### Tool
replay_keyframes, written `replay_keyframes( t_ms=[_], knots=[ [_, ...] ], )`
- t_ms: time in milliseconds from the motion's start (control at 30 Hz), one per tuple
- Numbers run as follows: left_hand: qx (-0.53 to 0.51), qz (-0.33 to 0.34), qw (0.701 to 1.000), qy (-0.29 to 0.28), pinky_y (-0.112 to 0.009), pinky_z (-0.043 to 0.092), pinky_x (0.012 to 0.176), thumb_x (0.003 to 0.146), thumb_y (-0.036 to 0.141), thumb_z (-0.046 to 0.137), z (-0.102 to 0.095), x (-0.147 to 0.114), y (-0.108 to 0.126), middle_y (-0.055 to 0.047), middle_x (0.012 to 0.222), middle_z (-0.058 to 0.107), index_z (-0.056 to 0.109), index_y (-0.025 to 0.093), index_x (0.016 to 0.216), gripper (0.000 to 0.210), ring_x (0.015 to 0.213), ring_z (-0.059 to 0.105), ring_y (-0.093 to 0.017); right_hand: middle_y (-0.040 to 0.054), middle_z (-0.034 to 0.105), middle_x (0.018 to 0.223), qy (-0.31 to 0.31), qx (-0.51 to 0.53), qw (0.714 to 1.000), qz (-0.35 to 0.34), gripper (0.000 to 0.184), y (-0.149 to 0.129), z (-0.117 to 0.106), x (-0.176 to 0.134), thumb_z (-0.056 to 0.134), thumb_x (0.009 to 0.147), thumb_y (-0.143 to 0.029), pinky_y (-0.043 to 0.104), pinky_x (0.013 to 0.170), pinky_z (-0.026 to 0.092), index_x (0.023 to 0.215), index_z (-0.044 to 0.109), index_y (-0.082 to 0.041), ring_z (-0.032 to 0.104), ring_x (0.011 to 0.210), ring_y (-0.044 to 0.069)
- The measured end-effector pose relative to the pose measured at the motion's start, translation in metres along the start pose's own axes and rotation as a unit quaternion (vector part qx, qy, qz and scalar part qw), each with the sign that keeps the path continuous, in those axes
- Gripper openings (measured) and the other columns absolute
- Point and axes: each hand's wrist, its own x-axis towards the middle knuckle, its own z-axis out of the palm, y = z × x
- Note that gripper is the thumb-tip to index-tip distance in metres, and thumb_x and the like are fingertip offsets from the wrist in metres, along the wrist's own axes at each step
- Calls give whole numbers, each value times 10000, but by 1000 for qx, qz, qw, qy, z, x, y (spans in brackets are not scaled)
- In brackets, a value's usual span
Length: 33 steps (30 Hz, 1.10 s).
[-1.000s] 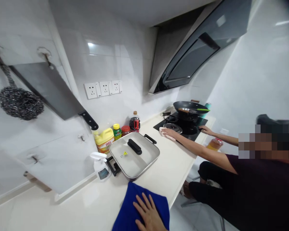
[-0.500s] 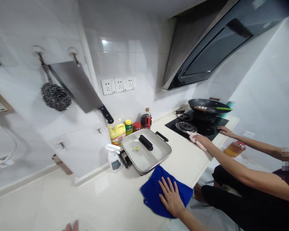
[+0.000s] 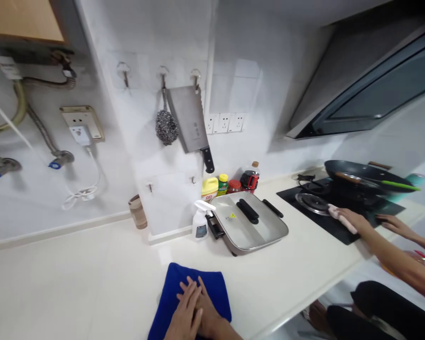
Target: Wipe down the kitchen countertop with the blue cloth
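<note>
A folded blue cloth [image 3: 217,288] lies on the white countertop near the bottom of the view. My right hand [image 3: 208,304] rests on it, palm down with fingers stretched out. My left hand [image 3: 186,311] lies across the back of my right hand, its fingers extended and overlapping the right ones. Behind the cloth stands a wide electric pan [image 3: 262,243] with a glass lid and a black handle. A white spray bottle [image 3: 200,222] is upright at the pan's left side.
At the right, another person's hand [image 3: 350,219] holds a pale cloth on the black cooktop [image 3: 326,226]; a wok [image 3: 361,172] sits behind. A cleaver [image 3: 191,120] and a steel scrubber [image 3: 166,127] hang on the wall. A brown cup [image 3: 138,212] stands by the wall corner.
My right hand and the blue cloth have moved left along the counter. My left hand has come onto my right hand. The view has turned left.
</note>
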Motion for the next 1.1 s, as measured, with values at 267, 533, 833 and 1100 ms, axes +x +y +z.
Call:
replay_keyframes(
  t_ms=[267, 533, 833, 1100],
  knots=[
    [67, -6, 996, -54, -545, 421, 1152, 982, 309, 458, 13, 5, -8, -58, 1594, 331, 268, 315, 1540, 589, 1463, 324, -276, 101, 684, 1199, 215, -48, 959, 180, 353, 80, -36, -114, 411, 941, -249, 538, 964, 537, 1215, 632, -242, 640, 1122, 273],
    [156, -86, 984, 9, -649, 387, 1125, 964, 308, 460, 19, -9, -21, -19, 1634, 241, 237, 401, 1532, 618, 1482, 257, -362, 95, 666, 1225, 210, -65, 959, 179, 317, 95, -33, -135, 404, 931, -222, 508, 930, 551, 1161, 620, -247, 632, 1133, 273],
    [183, -293, 936, 62, -825, 119, 1074, 870, 518, 605, 32, 50, -41, -127, 1643, 193, 439, 392, 1451, 618, 1458, 56, -557, 98, 669, 1211, 198, -95, 962, 164, 320, 98, -30, -136, 425, 905, -198, 475, 884, 550, 1177, 585, -249, 645, 1091, 273],
    [198, -364, 910, 35, -798, 67, 1092, 888, 557, 560, 26, 114, -54, -174, 1619, 235, 409, 362, 1475, 636, 1457, 89, -552, 80, 667, 1222, 190, -87, 962, 176, 304, 97, -30, -138, 437, 920, -205, 457, 906, 531, 1178, 592, -254, 630, 1115, 260]
  ],
)
